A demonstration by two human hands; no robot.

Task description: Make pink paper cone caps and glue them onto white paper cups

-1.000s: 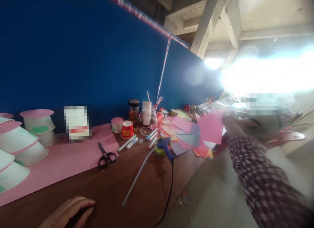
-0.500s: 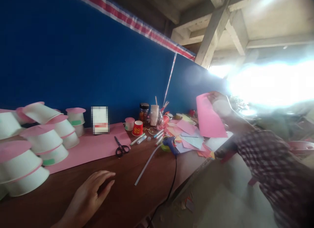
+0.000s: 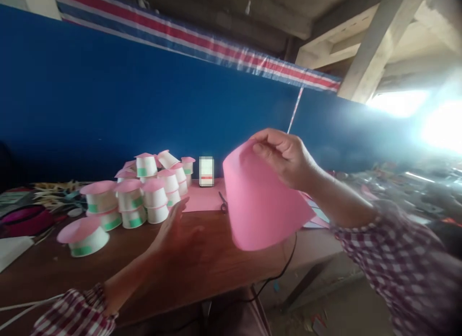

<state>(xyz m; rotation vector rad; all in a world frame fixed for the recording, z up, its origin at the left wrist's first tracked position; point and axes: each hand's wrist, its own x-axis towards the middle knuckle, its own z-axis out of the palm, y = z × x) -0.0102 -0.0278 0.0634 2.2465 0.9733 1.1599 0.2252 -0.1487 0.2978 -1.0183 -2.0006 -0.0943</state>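
Observation:
A sheet of pink paper (image 3: 265,206) hangs curled in the air in front of me, its top edge pinched between the thumb and fingers of my right hand (image 3: 283,155). My left hand (image 3: 173,230) hovers above the brown table, fingers apart and partly blurred, holding nothing. Just left of it stand several white paper cups (image 3: 155,194) with pink paper discs, piled on one another upside down. One lone cup (image 3: 84,237) sits nearer to me. Behind the held sheet, part of the dark scissors (image 3: 223,203) shows.
A larger pink sheet (image 3: 200,201) lies on the table (image 3: 205,259) at the back, with a blurred white and red item (image 3: 206,172) upright on it. A black cable (image 3: 285,268) droops over the front edge. At far left is a magenta round object (image 3: 25,220).
The right hand has brought the pink paper from the far right to the middle. The view has swung left, showing more of the cups. My left hand still holds nothing.

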